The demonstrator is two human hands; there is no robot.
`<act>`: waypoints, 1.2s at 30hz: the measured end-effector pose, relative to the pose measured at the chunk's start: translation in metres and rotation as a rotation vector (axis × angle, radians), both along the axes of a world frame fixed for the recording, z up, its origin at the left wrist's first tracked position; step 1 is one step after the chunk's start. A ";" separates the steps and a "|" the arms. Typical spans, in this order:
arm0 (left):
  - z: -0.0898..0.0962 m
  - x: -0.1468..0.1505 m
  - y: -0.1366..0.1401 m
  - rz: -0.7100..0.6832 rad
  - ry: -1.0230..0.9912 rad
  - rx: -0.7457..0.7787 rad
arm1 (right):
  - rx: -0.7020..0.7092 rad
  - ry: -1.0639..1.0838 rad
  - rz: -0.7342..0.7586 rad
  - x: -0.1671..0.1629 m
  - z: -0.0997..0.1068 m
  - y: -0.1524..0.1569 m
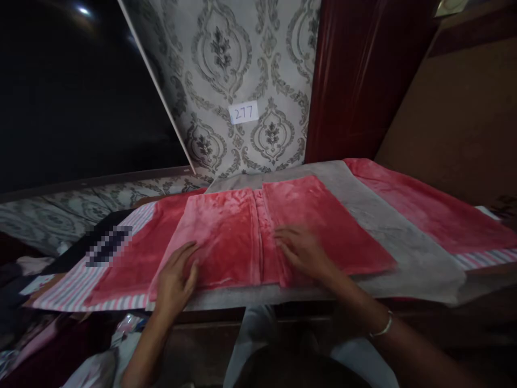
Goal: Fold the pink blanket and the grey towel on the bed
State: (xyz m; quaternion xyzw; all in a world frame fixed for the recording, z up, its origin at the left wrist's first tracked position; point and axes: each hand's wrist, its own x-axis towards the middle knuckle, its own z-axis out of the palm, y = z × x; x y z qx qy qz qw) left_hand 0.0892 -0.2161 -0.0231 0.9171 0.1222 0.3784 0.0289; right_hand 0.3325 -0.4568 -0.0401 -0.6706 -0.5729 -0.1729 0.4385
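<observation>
A red plush cloth (226, 237) lies with its two sides folded in toward the middle, leaving a narrow gap where their edges almost meet. My left hand (175, 280) rests at the near left part of the cloth, fingers extended and thumb apart. My right hand (302, 250), somewhat blurred, lies on the right folded panel (335, 231), its stretched fingers touching the panel's inner edge by the gap. Neither hand appears to grasp the fabric. Under the folded cloth is a grey cloth (388, 226) spread across the table.
Red fabric with striped ends spreads out at the left (141, 253) and right (428, 215). A large dark screen (81, 97) stands at the back left before patterned wallpaper (250, 59) with a "277" label (243, 112). Piled clothes (60, 350) lie below left.
</observation>
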 end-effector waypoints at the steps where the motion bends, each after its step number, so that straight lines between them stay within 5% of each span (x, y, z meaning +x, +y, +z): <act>1: 0.002 0.018 -0.013 -0.064 0.015 -0.014 | 0.019 0.011 -0.059 0.010 -0.001 -0.010; 6: -0.007 0.084 -0.084 -0.347 0.108 -0.037 | 0.066 0.070 -0.320 0.047 -0.011 -0.071; 11: -0.029 0.111 -0.122 -0.536 0.235 -0.017 | 0.063 0.076 -0.480 0.056 -0.029 -0.132; 16: -0.043 0.119 -0.122 -0.546 0.282 -0.030 | 0.024 0.107 -0.473 0.048 -0.048 -0.164; 21: -0.045 0.122 -0.117 -0.559 0.207 0.016 | -0.101 0.085 -0.410 0.049 -0.058 -0.164; 28: -0.051 0.112 -0.106 -0.594 0.137 0.109 | 0.034 -0.017 -0.539 0.044 -0.065 -0.165; 36: -0.052 0.109 -0.104 -0.586 0.128 0.061 | -0.038 -0.028 -0.601 0.047 -0.077 -0.185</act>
